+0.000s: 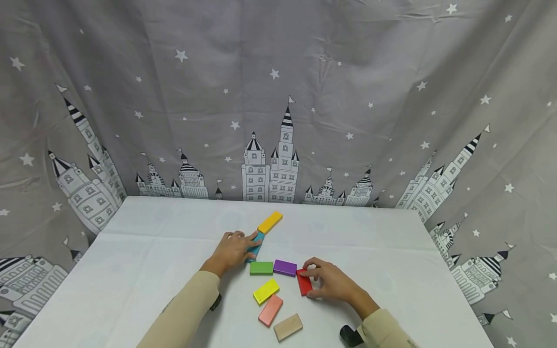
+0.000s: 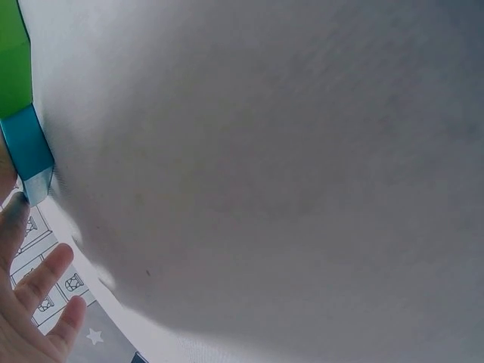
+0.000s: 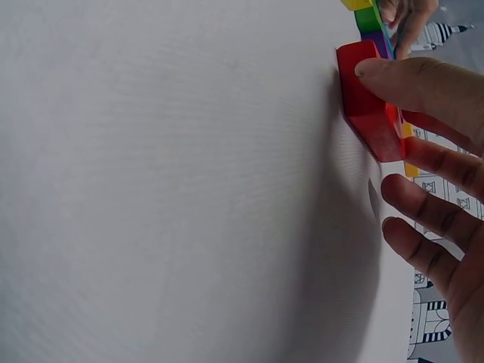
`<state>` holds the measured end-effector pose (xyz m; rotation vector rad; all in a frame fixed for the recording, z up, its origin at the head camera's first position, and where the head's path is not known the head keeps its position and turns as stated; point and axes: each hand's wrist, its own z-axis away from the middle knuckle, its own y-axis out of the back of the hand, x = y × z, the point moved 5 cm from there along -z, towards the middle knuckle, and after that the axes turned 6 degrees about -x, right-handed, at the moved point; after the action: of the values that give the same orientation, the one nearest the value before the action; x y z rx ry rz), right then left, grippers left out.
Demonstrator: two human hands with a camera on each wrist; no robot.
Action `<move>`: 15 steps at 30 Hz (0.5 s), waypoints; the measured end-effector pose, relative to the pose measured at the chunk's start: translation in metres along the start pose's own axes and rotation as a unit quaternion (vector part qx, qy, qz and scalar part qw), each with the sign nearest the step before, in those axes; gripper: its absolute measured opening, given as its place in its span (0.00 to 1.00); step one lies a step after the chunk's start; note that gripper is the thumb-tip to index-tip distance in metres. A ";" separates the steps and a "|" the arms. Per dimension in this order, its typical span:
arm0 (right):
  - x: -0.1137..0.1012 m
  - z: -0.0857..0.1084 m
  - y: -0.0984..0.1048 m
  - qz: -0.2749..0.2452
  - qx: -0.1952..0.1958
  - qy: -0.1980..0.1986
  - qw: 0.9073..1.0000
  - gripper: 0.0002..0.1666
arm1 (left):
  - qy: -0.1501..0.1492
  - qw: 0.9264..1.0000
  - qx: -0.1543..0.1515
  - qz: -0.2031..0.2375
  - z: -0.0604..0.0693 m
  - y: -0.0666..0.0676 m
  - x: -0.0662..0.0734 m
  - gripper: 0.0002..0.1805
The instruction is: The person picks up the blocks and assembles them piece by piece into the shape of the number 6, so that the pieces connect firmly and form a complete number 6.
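Observation:
In the head view my left hand (image 1: 232, 250) pinches a blue block (image 1: 256, 245) between thumb and fingers, one finger lying across its top. At the far end of it lies an orange-yellow block (image 1: 270, 222), and its near end meets a green block (image 1: 261, 268). A purple block (image 1: 285, 268) sits end to end with the green one. My right hand (image 1: 332, 281) grips a red block (image 1: 304, 282) by its ends, its far corner at the purple block. In the right wrist view the thumb (image 3: 412, 83) presses on the red block.
Nearer the front lie a yellow block (image 1: 266, 291), a salmon-pink block (image 1: 271, 310) and a plain wooden block (image 1: 288, 327). They are on a white-covered table (image 1: 152, 241). Behind it hangs a grey curtain (image 1: 196, 96) printed with castles and stars.

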<state>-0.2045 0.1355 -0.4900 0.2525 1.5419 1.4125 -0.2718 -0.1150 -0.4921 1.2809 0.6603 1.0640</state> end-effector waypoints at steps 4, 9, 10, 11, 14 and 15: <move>0.000 0.001 0.000 -0.008 0.004 0.003 1.000 0.29 | -0.001 1.000 0.001 0.000 0.000 0.000 0.000 0.30; 0.000 0.001 0.000 -0.005 0.006 0.003 1.000 0.30 | 0.000 1.000 0.000 -0.003 0.000 0.000 0.000 0.30; 0.000 0.001 0.000 -0.001 0.007 0.002 1.000 0.30 | 0.001 1.000 -0.001 -0.002 0.000 0.000 0.000 0.30; 0.000 0.001 -0.001 0.004 0.007 0.001 1.000 0.30 | 0.001 1.000 -0.002 -0.002 0.000 0.000 0.001 0.30; -0.002 0.002 0.000 0.015 0.008 -0.001 1.000 0.30 | 0.001 1.000 -0.002 -0.003 0.000 0.000 0.000 0.30; -0.003 0.002 0.001 0.019 0.009 -0.003 1.000 0.31 | 0.000 1.000 -0.002 -0.004 0.001 0.000 0.000 0.30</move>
<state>-0.2020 0.1349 -0.4878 0.2967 1.5529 1.4273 -0.2713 -0.1149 -0.4916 1.2737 0.6639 1.0585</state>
